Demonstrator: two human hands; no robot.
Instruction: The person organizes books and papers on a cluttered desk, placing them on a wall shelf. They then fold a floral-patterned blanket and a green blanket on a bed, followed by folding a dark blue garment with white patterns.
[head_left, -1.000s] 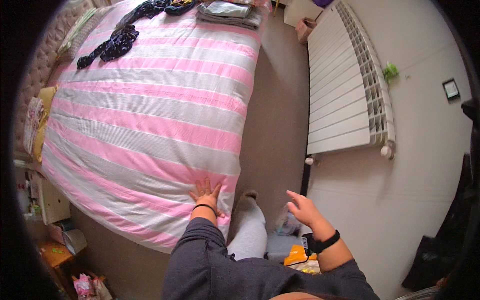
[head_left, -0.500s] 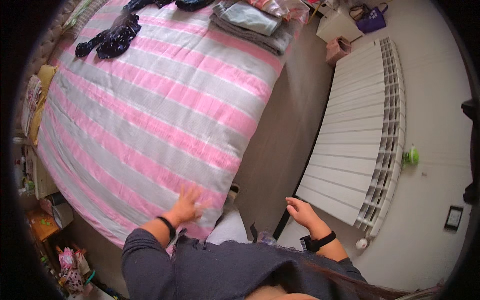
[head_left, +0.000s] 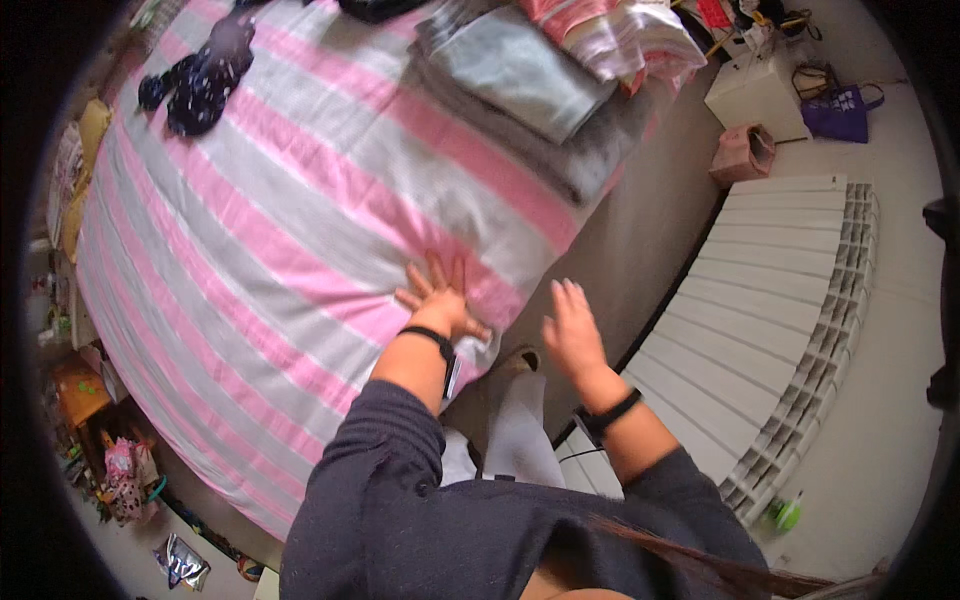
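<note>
My left hand (head_left: 442,303) presses flat on the pink-and-grey striped bedspread (head_left: 270,250), close to the bed's right edge, with its fingers spread. Small creases run out from it in the cloth. Over the gap beside the bed, my right hand (head_left: 576,335) hangs in the air with nothing in it, fingers stretched out and thumb apart. Farther up the bed lies a stack of folded grey cloth (head_left: 520,80), and a pink, shiny folded cloth (head_left: 620,40) rests against it. A dark patterned garment (head_left: 205,85) lies crumpled at the far left.
A white radiator (head_left: 740,320) runs along the wall on the right. Beyond it stand a pink basket (head_left: 742,155), a white cabinet (head_left: 755,95) and a purple bag (head_left: 840,115). Shelves with small items line the left side, near an orange-brown wooden surface (head_left: 80,392).
I have moved forward along the bed, so the folded stack looks nearer. My left hand has come down farther up the bedspread. My right hand has moved forward and its fingers have straightened.
</note>
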